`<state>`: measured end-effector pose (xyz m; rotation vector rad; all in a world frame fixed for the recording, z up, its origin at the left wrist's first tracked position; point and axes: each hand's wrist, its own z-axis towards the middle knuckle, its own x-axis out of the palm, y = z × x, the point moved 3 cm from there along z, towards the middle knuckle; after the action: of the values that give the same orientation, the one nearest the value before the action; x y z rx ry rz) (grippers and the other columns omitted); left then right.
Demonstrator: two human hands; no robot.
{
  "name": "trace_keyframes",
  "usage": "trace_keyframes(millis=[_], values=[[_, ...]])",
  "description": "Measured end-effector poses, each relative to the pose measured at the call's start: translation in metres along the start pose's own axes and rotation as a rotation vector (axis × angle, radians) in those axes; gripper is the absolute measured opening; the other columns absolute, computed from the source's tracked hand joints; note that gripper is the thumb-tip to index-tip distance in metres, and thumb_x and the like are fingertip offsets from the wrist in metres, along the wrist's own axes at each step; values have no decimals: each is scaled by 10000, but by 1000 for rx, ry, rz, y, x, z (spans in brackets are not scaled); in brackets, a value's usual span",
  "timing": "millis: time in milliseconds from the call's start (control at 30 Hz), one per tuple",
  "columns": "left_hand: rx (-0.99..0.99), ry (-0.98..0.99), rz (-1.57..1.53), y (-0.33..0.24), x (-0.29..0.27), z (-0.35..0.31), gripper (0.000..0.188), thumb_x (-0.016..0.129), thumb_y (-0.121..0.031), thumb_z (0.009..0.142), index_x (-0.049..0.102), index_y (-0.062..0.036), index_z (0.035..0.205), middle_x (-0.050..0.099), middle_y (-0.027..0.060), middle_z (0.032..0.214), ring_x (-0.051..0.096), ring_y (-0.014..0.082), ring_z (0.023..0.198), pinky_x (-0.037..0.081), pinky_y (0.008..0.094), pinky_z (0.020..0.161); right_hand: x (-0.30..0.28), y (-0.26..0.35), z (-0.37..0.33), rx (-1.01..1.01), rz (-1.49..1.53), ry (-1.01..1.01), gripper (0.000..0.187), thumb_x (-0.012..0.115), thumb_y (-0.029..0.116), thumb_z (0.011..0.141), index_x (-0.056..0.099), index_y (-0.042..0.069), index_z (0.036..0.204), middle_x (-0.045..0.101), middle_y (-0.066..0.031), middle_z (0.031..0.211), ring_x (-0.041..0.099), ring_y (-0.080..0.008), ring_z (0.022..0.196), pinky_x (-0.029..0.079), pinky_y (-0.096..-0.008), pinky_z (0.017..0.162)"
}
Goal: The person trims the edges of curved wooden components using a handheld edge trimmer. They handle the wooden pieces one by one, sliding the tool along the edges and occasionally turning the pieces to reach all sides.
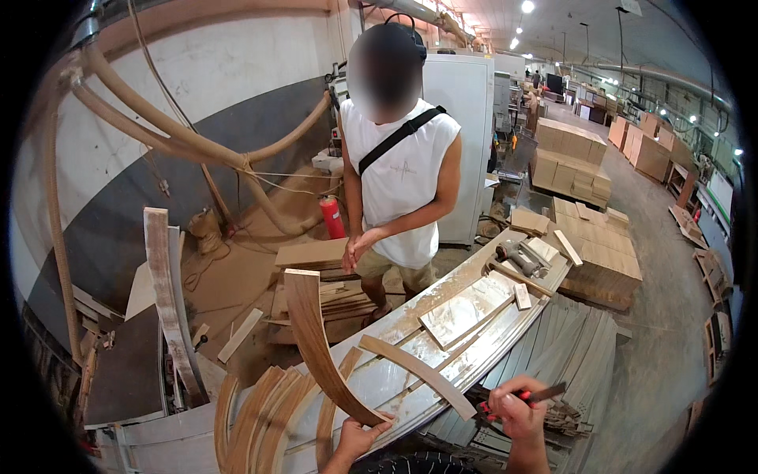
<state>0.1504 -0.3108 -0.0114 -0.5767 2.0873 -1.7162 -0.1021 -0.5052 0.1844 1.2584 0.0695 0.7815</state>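
My left hand (362,437) is closed round the lower end of a curved wooden slat (320,347), which rises, tilted, above the workbench. In my closed right hand (517,411) is a hand tool (546,393) with red and black parts at the fist and a flat, dark, blade-like end pointing right; its exact kind is unclear. Another curved slat (418,367) lies on the bench between my hands. Beside my left hand, several more curved slats (272,415) stand close together at the bench's near left end.
The long, dusty workbench (371,324) runs to the far right, carrying a flat board (466,312) and a power tool (521,257). Across it stands a person (403,174), hands together. Stacked grey slats (553,355) lie right of the bench; wood stacks (596,253) stand beyond.
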Motion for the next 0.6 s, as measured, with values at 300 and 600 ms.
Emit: trace_keyframes(millis=[300, 600], values=[[115, -74, 83, -8, -2, 10, 251, 861, -131, 943, 809, -44, 1172, 824, 64, 1154, 738, 165, 1091, 564, 359, 1000, 8, -17, -2, 393, -33, -101, 162, 697, 41, 967, 756, -26, 1103, 609, -2, 679, 526, -70, 525, 434, -253, 494], [4, -190, 84, 3, -11, -7, 264, 831, -103, 937, 789, -36, 1189, 824, 85, 1160, 748, 188, 1136, 563, 385, 1015, -10, -22, -19, 435, -105, -221, 152, 686, 100, 990, 716, -20, 1079, 515, 22, 630, 453, -76, 508, 390, -272, 468]])
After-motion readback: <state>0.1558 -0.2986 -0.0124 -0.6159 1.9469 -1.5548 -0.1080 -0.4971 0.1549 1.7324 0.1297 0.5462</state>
